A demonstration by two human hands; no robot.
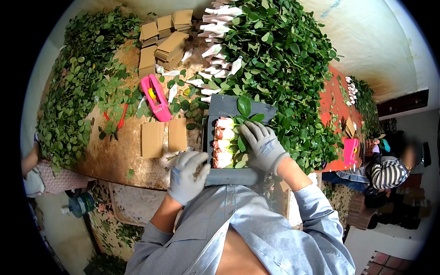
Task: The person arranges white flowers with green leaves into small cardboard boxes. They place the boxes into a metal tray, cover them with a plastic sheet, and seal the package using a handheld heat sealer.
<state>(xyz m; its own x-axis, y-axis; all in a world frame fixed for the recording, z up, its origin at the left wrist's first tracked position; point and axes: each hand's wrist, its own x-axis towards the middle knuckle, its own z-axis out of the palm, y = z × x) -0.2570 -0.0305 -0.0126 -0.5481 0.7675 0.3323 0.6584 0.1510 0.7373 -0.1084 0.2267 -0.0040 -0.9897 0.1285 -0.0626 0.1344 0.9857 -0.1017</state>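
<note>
A row of several pale pink roses lies on a dark ridged board, heads to the left and leaves to the right. My right hand, in a grey glove, rests over their leaves and stems with its fingers stretched out. By the board's lower left corner hovers my left hand, also gloved, its fingers loosely curved and apart with nothing visible in them. Left of the board, two flat brown cardboard pieces lie on the table. A pink tape dispenser with a yellow core is beyond them.
Stacked cardboard pieces stand at the back. Beside them rises a big pile of leafy stems with white-wrapped heads. More greenery covers the table's left side. Red-handled scissors lie nearby. A person in stripes is at right.
</note>
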